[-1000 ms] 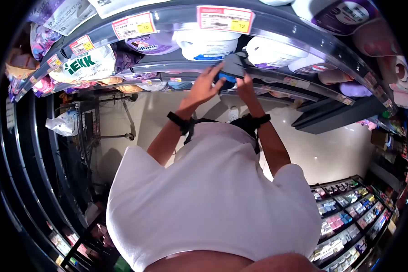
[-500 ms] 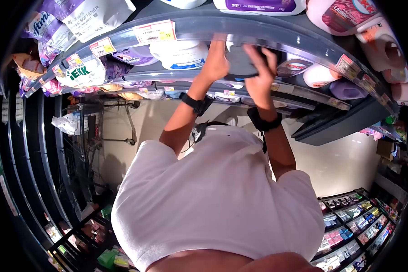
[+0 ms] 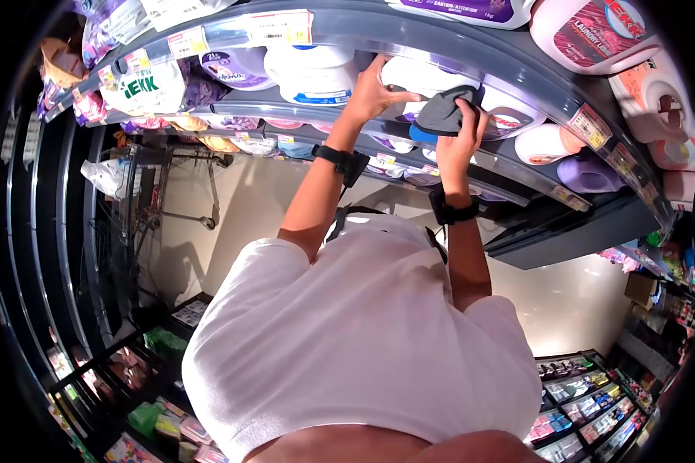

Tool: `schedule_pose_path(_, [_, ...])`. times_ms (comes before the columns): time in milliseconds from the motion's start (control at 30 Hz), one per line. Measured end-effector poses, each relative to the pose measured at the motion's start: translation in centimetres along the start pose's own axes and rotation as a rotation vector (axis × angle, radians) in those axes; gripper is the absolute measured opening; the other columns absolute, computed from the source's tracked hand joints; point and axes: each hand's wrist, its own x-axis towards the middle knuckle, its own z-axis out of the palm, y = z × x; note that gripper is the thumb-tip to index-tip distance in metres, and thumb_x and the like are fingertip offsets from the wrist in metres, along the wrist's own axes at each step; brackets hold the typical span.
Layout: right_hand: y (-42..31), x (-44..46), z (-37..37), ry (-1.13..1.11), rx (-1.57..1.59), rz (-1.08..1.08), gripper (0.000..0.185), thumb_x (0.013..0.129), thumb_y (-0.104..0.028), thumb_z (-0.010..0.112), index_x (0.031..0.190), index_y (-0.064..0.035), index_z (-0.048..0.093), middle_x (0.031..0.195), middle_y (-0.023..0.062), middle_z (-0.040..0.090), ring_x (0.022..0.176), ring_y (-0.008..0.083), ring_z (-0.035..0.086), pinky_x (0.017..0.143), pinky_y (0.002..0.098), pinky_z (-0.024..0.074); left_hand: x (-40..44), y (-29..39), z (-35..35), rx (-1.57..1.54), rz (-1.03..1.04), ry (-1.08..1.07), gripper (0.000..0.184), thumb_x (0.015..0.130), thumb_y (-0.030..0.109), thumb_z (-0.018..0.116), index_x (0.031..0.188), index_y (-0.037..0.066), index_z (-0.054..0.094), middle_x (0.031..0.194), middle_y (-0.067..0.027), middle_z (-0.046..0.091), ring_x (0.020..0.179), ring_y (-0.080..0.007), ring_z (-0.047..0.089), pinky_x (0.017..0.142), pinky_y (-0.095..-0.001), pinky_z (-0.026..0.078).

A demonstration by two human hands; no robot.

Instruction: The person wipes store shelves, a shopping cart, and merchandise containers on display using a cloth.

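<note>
On the shelf in front of me, my left hand is at the left end of a white bottle. Its fingers wrap that end and the thumb lies across the front. My right hand grips a bunched grey cloth against the bottle's lower right part. Something blue shows at the cloth's lower edge; I cannot tell whether it belongs to the cloth. To the left stands a white jug with a blue label. A white bottle with a purple label sits to the right.
A clear price rail curves above my hands. Detergent bottles and softener pouches line the shelves. A shopping cart with a white bag stands at left. A dark shelf panel juts out at right; display racks stand behind me.
The grey cloth has gone from spread flat to bunched in my right hand, slightly lower and to the right. More of the white bottle shows, and my left thumb now stretches across it.
</note>
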Motion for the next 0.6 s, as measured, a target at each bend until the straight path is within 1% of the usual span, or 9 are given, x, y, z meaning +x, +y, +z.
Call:
schedule_pose_path(100, [1.8, -2.3, 1.3, 0.078, 0.127, 0.306, 0.035, 0.081, -0.001, 0.062, 0.114, -0.0001, 0.052, 0.103, 0.0188, 0.058, 0.100, 0.0376, 0.057, 0.091, 0.0410, 0.0440, -0.3, -1.0, 0.1, -0.022, -0.088, -0.070, 0.060, 0.059, 0.035, 0.092, 0.092, 0.002, 0.054, 0.080, -0.0049, 0.059, 0.073, -0.0135, 0.055, 0.068, -0.0277, 0.048])
schedule_pose_path(200, [1.9, -3.3, 2.4, 0.121, 0.259, 0.422, 0.036, 0.080, 0.003, 0.060, 0.114, 0.0014, 0.050, 0.104, 0.0176, 0.059, 0.099, 0.0295, 0.059, 0.093, 0.0360, 0.0432, -0.6, -3.6, 1.0, -0.142, -0.002, 0.015, 0.047, 0.071, 0.027, 0.086, 0.093, 0.001, 0.054, 0.079, -0.0047, 0.059, 0.072, -0.0118, 0.054, 0.067, -0.0259, 0.047])
schedule_pose_path(233, [1.2, -2.7, 2.2, 0.132, 0.297, 0.389, 0.036, 0.080, 0.004, 0.060, 0.114, 0.0008, 0.051, 0.104, 0.0170, 0.059, 0.100, 0.0273, 0.059, 0.094, 0.0349, 0.0430, -0.9, -5.4, 1.5, -0.234, -0.088, 0.013, 0.031, 0.081, 0.018, 0.076, 0.093, 0.001, 0.054, 0.077, -0.0041, 0.058, 0.071, -0.0102, 0.053, 0.067, -0.0251, 0.046])
schedule_pose_path(267, [0.3, -1.8, 2.1, 0.147, 0.312, 0.332, 0.034, 0.081, 0.006, 0.059, 0.114, 0.0007, 0.051, 0.105, 0.0124, 0.058, 0.102, 0.0212, 0.057, 0.094, 0.0320, 0.0426, -1.0, -5.3, 1.5, -0.231, -0.087, 0.009, 0.031, 0.081, 0.018, 0.076, 0.093, 0.001, 0.054, 0.077, -0.0041, 0.058, 0.071, -0.0102, 0.053, 0.067, -0.0251, 0.046])
schedule_pose_path(333, [-1.8, 0.7, 1.4, 0.138, 0.296, 0.170, 0.035, 0.078, 0.009, 0.060, 0.111, 0.0001, 0.056, 0.104, 0.0123, 0.059, 0.101, 0.0227, 0.058, 0.093, 0.0334, 0.0432, -1.3, -5.1, 1.6, -0.302, -0.131, 0.015, 0.022, 0.086, 0.015, 0.069, 0.094, 0.002, 0.053, 0.078, -0.0043, 0.058, 0.073, -0.0104, 0.052, 0.067, -0.0265, 0.046])
schedule_pose_path(367, [-3.6, 2.2, 0.7, 0.131, 0.257, 0.109, 0.036, 0.071, 0.008, 0.064, 0.106, -0.0031, 0.061, 0.100, 0.0160, 0.057, 0.096, 0.0339, 0.057, 0.087, 0.0368, 0.0451, -1.4, -5.2, 1.6, -0.314, -0.127, 0.002, 0.019, 0.087, 0.012, 0.065, 0.095, 0.002, 0.051, 0.082, -0.0054, 0.057, 0.077, -0.0109, 0.051, 0.070, -0.0270, 0.046])
schedule_pose_path(467, [-3.5, 2.4, 1.3, -0.009, 0.138, -0.066, 0.051, 0.065, 0.010, 0.069, 0.112, -0.0099, 0.065, 0.106, 0.0160, 0.054, 0.098, 0.0368, 0.056, 0.087, 0.0421, 0.0461, -1.1, -6.0, 2.1, -0.248, 0.002, 0.071, 0.017, 0.089, 0.010, 0.062, 0.097, 0.002, 0.050, 0.083, -0.0063, 0.055, 0.080, -0.0110, 0.050, 0.071, -0.0266, 0.045])
schedule_pose_path(533, [-2.5, 1.2, 1.9, -0.089, 0.080, -0.122, 0.066, 0.057, 0.018, 0.059, 0.116, -0.0127, 0.065, 0.111, 0.0151, 0.050, 0.105, 0.0377, 0.053, 0.089, 0.0426, 0.0444, -2.1, -6.9, 2.3, -0.252, -0.048, 0.055, 0.016, 0.095, 0.012, 0.055, 0.104, 0.003, 0.046, 0.088, -0.0059, 0.053, 0.083, -0.0112, 0.049, 0.073, -0.0266, 0.044])
schedule_pose_path(600, [-0.7, -0.8, 2.5, -0.165, 0.015, -0.137, 0.067, 0.057, 0.017, 0.060, 0.116, -0.0134, 0.065, 0.109, 0.0143, 0.050, 0.103, 0.0376, 0.052, 0.089, 0.0435, 0.0440, -3.1, -4.7, 2.3, -0.331, -0.175, 0.059, 0.017, 0.098, 0.014, 0.051, 0.108, 0.004, 0.042, 0.094, -0.0066, 0.052, 0.090, -0.0128, 0.050, 0.076, -0.0281, 0.044])
